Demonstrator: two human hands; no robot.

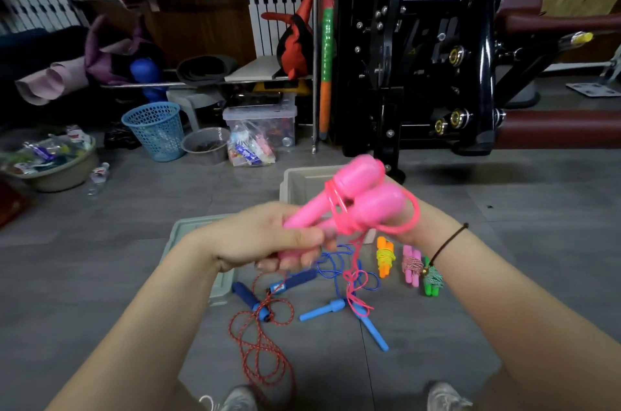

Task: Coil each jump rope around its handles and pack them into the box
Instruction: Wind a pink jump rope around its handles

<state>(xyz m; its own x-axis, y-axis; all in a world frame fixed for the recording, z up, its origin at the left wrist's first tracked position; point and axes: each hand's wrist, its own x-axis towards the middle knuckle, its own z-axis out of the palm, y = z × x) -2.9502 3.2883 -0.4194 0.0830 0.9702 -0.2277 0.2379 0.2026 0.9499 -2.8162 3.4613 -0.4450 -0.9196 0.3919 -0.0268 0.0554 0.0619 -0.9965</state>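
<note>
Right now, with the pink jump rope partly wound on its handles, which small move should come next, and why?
Probably one more turn of the pink cord around the pink handles. The left hand grips both handles together, a few turns already sit on them, a loop lies by the right hand, and a loose tail hangs to the floor.

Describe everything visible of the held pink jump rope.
The pink jump rope has two plastic-looking handles, bulbous ends tilted up and away, side by side. Its thin pink cord circles their necks repeatedly; one loop bulges right, the tail dangles downward. The left hand grips the narrow ends; the right hand is mostly hidden behind.
</note>
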